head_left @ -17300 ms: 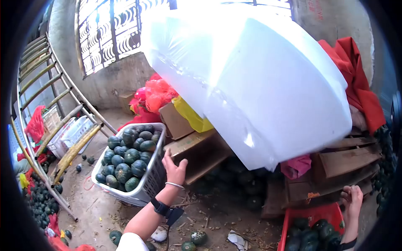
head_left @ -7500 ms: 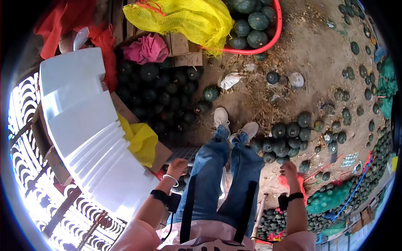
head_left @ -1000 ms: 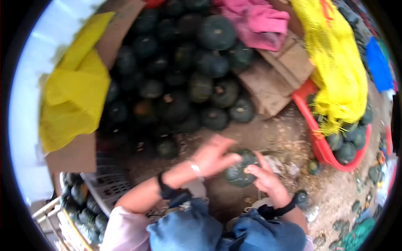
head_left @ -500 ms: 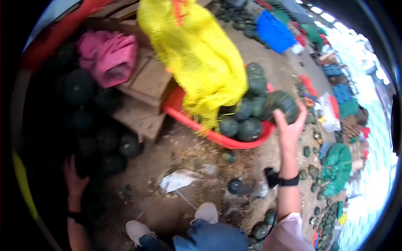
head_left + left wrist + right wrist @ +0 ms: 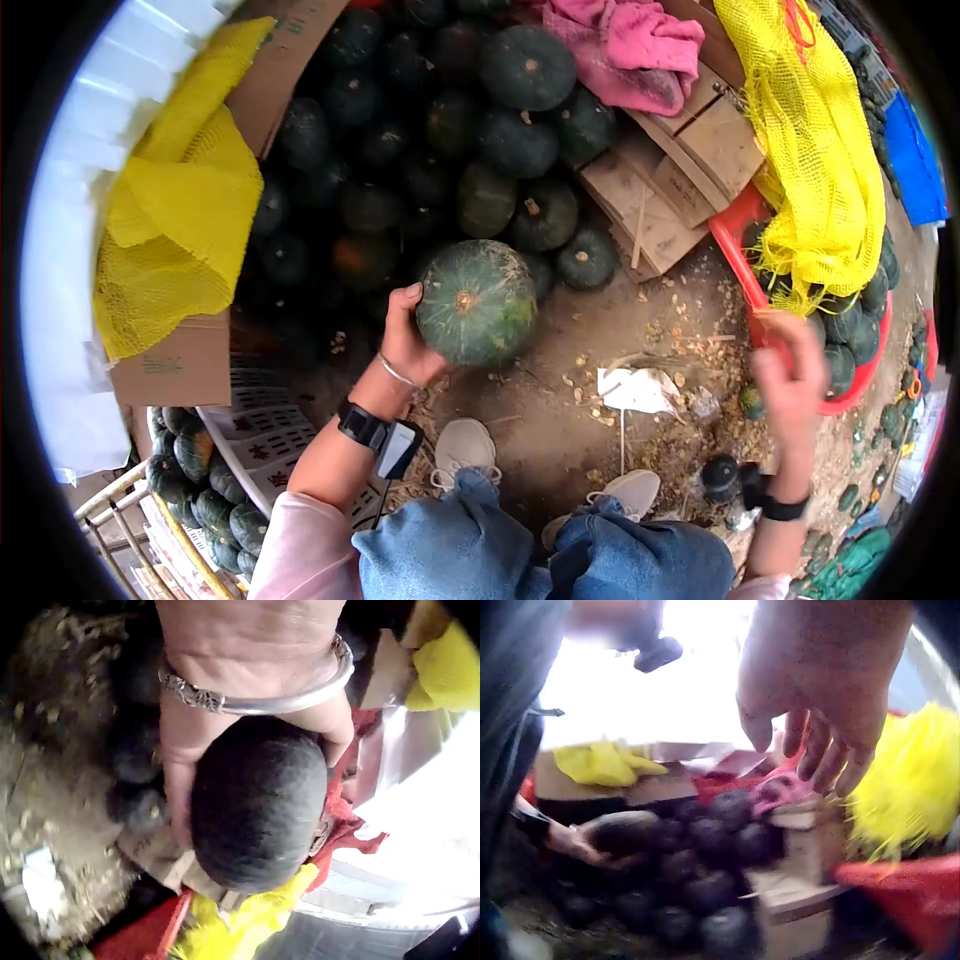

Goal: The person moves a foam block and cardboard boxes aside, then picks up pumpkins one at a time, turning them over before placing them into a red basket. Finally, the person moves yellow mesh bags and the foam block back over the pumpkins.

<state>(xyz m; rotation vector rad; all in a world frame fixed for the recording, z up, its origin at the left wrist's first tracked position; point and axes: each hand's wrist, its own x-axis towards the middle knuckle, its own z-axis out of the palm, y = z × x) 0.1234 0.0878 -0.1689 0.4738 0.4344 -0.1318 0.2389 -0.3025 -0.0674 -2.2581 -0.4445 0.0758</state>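
My left hand (image 5: 408,345) grips a large green pumpkin (image 5: 478,302), thumb at its left side and palm beneath, raised in front of the pumpkin pile (image 5: 527,68). In the left wrist view, thumb and fingers spread round the dark rind of that pumpkin (image 5: 259,806). My right hand (image 5: 795,375) is slightly blurred and holds nothing, near the red basket (image 5: 738,262) of pumpkins. Its loosely bent fingers hang down in the right wrist view, where the hand (image 5: 821,682) overlaps the cardboard and pink cloth. A yellow mesh bag (image 5: 820,150) drapes over the basket and hides part of its contents.
A white crate (image 5: 265,440) with pumpkins stands at lower left, beside a bamboo ladder (image 5: 110,495). Cardboard (image 5: 650,200) and a pink cloth (image 5: 640,50) border the pile. White paper (image 5: 635,390) and a small pumpkin (image 5: 720,475) lie on the floor.
Half a second ago my right hand held a pumpkin at the red basket; now it is empty and drawn back. My left hand has lifted another from the pile. The head view has swung left.
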